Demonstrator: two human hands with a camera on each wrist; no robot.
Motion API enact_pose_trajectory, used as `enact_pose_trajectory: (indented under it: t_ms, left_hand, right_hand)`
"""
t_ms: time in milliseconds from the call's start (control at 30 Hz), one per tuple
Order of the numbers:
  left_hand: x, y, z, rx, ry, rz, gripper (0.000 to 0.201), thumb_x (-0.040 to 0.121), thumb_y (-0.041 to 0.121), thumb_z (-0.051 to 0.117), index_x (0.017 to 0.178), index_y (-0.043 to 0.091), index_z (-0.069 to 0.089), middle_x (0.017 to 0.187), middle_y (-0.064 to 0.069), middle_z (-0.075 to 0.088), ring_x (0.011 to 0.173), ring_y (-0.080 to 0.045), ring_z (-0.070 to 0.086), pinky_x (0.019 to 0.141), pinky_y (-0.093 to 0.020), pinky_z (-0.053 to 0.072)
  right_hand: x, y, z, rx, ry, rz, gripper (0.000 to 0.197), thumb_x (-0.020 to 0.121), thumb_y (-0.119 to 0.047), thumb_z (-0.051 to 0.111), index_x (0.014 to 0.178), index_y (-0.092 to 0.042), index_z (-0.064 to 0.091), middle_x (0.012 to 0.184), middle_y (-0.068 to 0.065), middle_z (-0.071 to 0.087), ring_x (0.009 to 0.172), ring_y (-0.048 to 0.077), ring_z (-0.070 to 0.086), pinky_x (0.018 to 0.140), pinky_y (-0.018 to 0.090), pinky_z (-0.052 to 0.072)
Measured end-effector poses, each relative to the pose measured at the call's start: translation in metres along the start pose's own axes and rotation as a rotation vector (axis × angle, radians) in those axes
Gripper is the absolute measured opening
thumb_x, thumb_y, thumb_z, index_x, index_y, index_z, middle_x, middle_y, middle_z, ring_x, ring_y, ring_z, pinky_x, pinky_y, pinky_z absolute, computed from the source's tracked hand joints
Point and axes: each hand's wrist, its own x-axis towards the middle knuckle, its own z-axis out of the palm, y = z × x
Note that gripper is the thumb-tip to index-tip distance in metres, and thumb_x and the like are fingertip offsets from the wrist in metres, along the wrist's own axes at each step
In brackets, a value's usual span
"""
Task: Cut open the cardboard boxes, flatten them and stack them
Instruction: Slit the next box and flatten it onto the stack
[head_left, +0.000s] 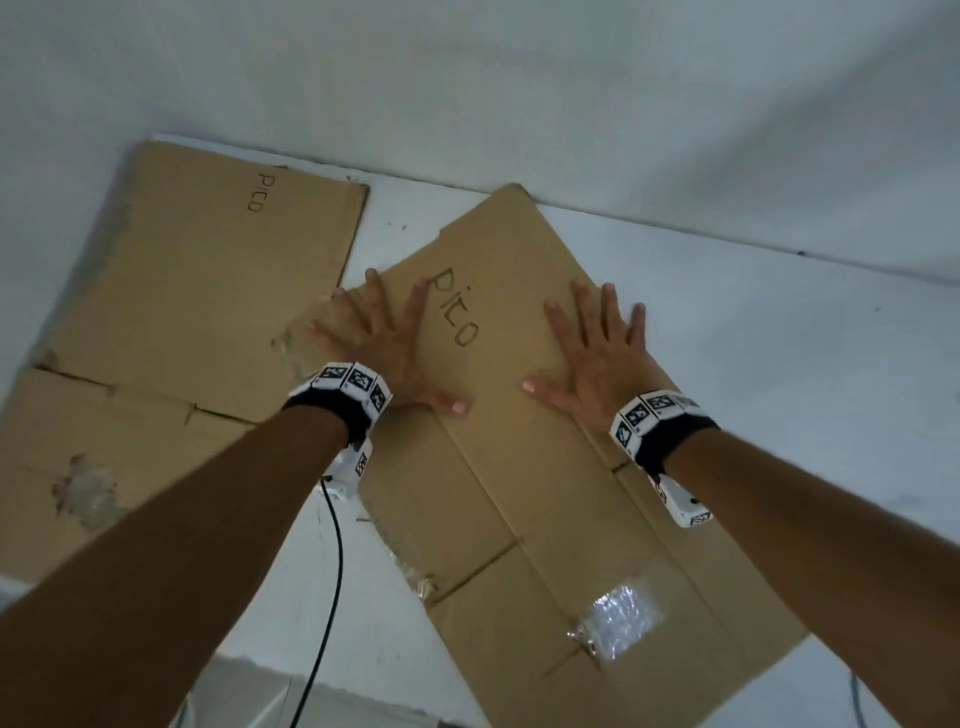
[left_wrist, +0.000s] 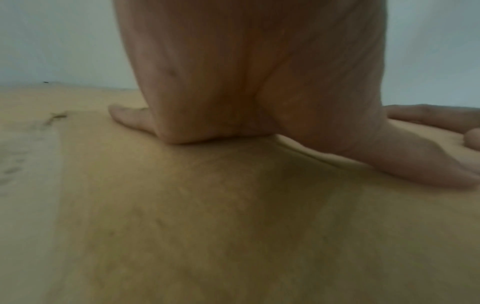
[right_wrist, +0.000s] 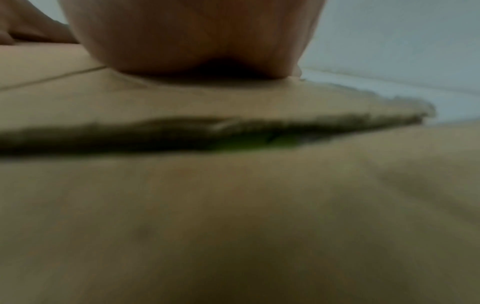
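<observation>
A flattened brown cardboard box marked "pico" lies askew on the white table. My left hand presses flat on its upper left part with fingers spread. My right hand presses flat on it to the right of the writing. A second flattened box, also marked "pico", lies to the left, its corner under the first. In the left wrist view my left palm bears on the cardboard. In the right wrist view the heel of my right hand sits on cardboard above a flap edge.
Crumpled clear tape sticks to the near flap of the box. More tape residue marks the left box. A black cable hangs below my left wrist. The white wall meets the table's far edge behind the boxes.
</observation>
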Motion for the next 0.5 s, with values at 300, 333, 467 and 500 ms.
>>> enact_pose_trajectory:
  t_ms: [300, 333, 467, 500]
  left_hand:
    - [-0.102, 0.006, 0.028, -0.353, 0.372, -0.284, 0.144, 0.056, 0.071, 0.087, 0.159, 0.033, -0.006, 0.169, -0.010, 0.005, 0.152, -0.040, 0.017, 0.118, -0.068, 0.019]
    - [-0.128, 0.003, 0.051, -0.537, 0.376, -0.391, 0.135, 0.063, 0.059, 0.090, 0.160, 0.029, 0.001, 0.167, -0.011, 0.010, 0.150, -0.041, 0.021, 0.116, -0.065, 0.028]
    - [-0.204, 0.003, 0.151, -1.137, 0.051, -0.601, 0.129, 0.054, 0.068, 0.089, 0.153, 0.015, 0.028, 0.152, -0.017, 0.039, 0.130, -0.040, 0.050, 0.104, -0.054, 0.049]
    - [-0.214, 0.013, 0.164, -1.206, 0.001, -0.604, 0.121, 0.057, 0.072, 0.086, 0.150, 0.016, 0.032, 0.150, -0.016, 0.043, 0.128, -0.039, 0.052, 0.104, -0.052, 0.050]
  right_hand:
    - [-0.022, -0.001, -0.042, 0.342, -0.135, 0.404, 0.115, 0.075, -0.071, 0.068, 0.158, -0.033, -0.002, 0.166, 0.009, 0.000, 0.150, 0.043, 0.012, 0.115, 0.066, 0.022]
    - [-0.040, 0.004, -0.043, 0.420, -0.123, 0.534, 0.113, 0.075, -0.065, 0.072, 0.158, -0.030, 0.003, 0.164, 0.011, 0.010, 0.146, 0.043, 0.021, 0.114, 0.063, 0.028]
    - [-0.116, 0.029, -0.030, 0.522, -0.148, 0.631, 0.105, 0.084, -0.061, 0.069, 0.160, -0.018, 0.011, 0.157, 0.017, 0.030, 0.141, 0.042, 0.031, 0.113, 0.053, 0.034]
    - [-0.130, 0.032, -0.024, 0.525, -0.140, 0.625, 0.103, 0.084, -0.064, 0.066, 0.160, -0.020, 0.011, 0.157, 0.016, 0.032, 0.141, 0.042, 0.031, 0.112, 0.053, 0.034]
